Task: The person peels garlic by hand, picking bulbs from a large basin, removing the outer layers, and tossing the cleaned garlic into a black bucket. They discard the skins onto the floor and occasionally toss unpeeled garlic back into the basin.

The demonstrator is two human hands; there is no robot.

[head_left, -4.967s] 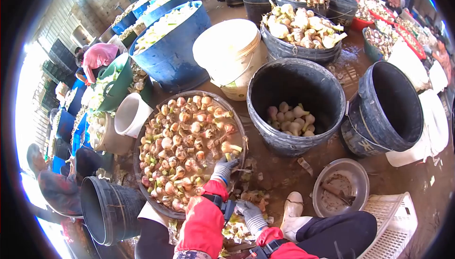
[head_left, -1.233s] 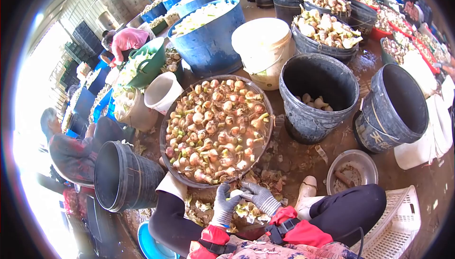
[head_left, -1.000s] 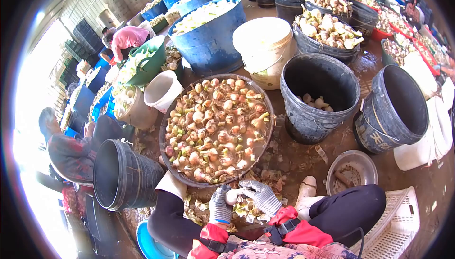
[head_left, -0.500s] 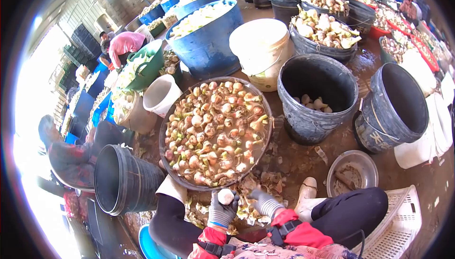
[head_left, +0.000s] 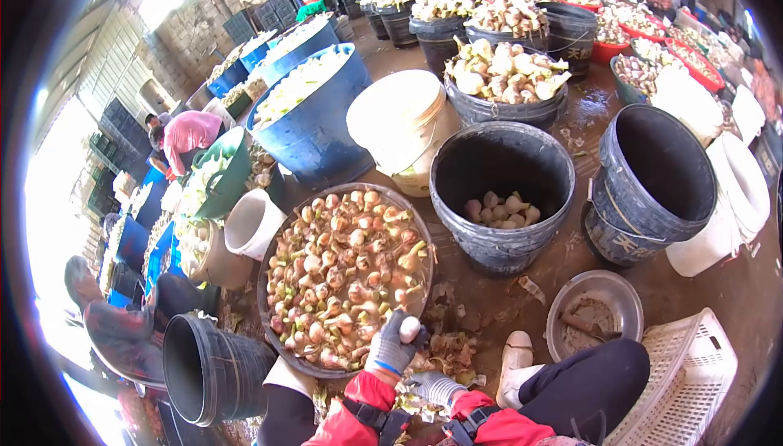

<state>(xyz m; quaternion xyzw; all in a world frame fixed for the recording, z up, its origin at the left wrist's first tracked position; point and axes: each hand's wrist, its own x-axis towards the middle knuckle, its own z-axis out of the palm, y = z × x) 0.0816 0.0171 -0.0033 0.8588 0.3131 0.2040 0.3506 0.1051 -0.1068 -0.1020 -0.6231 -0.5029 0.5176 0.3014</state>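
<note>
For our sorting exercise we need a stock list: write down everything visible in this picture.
basin of unpeeled bulbs: 1, dark, just ahead of the hands
middle black bucket: 1, right of the basin, few peeled bulbs inside
right black bucket: 1, beside the middle one
tipped black bucket: 1, lower left
heaped black tub: 1, behind the middle bucket
blue tub: 1, pale trimmings inside, behind the basin
cream bucket: 1, right of the blue tub
metal bowl: 1, silver, floor at right
white crate: 1, lower right
peels: pile, brown, beneath the hands
other people: 2, far left
left hand: grey glove, grips a white peeled bulb
right hand: grey glove, lower, over the peels
</note>
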